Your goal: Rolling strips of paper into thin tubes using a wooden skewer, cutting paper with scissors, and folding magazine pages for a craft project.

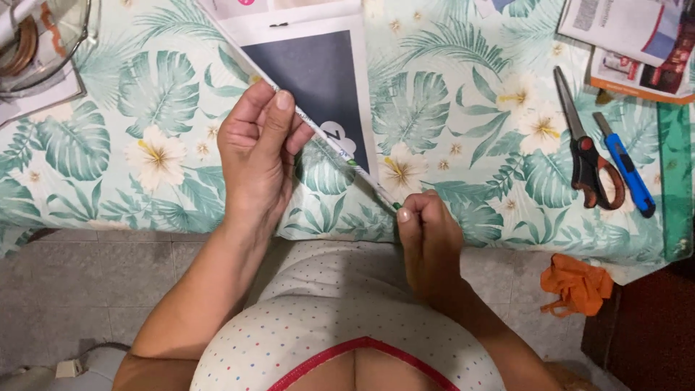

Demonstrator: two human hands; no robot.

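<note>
Item 1: your left hand [255, 156] lies with fingers [279, 108] curled over the rolled paper tube [329, 141]. Your right hand [428, 242] pinches the tube's near tip, fingers closed tight. Beyond your right fingertips: scissors [588, 163], blue knife [626, 174].

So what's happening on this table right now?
A person is rolling a sheet of paper into a thin diagonal tube on a leaf-patterned tablecloth. The left hand presses on the tube's middle, and the right hand pinches its lower end at the table edge. Off to the right lie scissors, a blue utility knife and a green ruler, all untouched. An orange cloth lies on the floor.
</note>
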